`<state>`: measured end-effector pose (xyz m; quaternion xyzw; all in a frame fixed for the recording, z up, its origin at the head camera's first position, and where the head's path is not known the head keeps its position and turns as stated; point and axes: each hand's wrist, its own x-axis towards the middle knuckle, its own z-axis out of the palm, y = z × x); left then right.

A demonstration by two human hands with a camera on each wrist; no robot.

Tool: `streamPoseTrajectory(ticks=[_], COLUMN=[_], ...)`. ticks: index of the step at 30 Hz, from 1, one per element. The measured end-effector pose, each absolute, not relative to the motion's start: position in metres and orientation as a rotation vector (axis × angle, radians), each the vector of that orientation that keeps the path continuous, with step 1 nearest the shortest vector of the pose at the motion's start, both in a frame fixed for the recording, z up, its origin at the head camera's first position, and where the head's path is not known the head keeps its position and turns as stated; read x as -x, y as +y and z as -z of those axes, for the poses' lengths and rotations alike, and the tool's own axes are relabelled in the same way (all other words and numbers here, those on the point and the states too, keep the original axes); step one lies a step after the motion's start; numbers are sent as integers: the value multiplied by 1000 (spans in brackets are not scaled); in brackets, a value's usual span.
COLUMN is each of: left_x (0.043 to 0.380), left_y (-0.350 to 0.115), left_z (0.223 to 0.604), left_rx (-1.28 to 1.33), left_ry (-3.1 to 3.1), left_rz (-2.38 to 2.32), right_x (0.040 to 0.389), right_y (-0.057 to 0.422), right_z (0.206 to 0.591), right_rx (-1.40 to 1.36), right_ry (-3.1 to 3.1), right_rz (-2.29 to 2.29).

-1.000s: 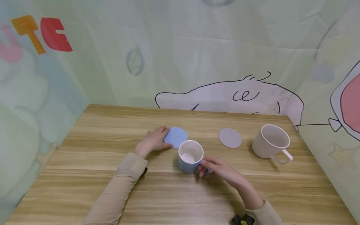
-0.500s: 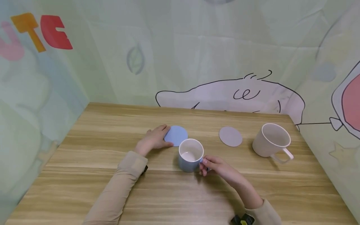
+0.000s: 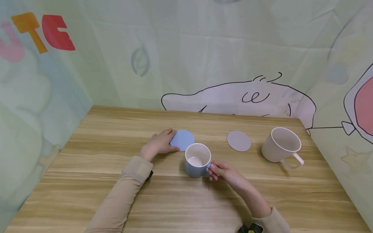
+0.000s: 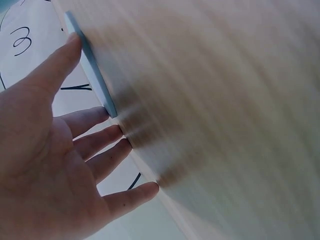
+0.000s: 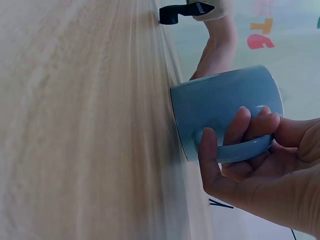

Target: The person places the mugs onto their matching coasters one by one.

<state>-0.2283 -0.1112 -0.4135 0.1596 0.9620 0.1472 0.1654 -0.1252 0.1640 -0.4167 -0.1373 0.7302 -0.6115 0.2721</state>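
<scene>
Near the middle of the table in the head view stands a blue mug [image 3: 194, 170] with a white inside. Its base is right at the tabletop in the right wrist view. My right hand [image 3: 225, 173] holds the mug's handle [image 5: 245, 151], with fingers curled about the loop. Farther left, my left hand [image 3: 158, 144] touches the left edge of a round blue coaster [image 3: 182, 140]. In the left wrist view, the thumb and index fingertip are at the coaster's rim [image 4: 95, 75], and the other fingers reach out straight to the wood.
A grey-mauve round coaster [image 3: 239, 141] lies right of the blue one. A larger pale mug [image 3: 271, 150] stands at the right, its handle toward the front right. Printed cloth walls [image 3: 175, 64] border the wooden table [image 3: 116, 119].
My right hand's fingers have shifted slightly right, so more of the blue mug's handle shows. The left hand, both coasters and the pale mug stay in place.
</scene>
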Motion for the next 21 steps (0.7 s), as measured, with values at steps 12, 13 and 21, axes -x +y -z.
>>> streamPoseTrajectory(ticks=[12,13,21], left_x=[228,228,227], left_y=[-112,-111,-111], left_z=[416,415,414], left_rx=[-470,-470,-473], left_ry=[2740,2739,2746], left_rz=[-420,-423,-428], right_x=[121,121,121], right_y=[160,160,160], right_z=[418,418,420], right_rx=[321,313,306], right_ry=[1994,1994,2000], right_rz=[1707,1711,1728])
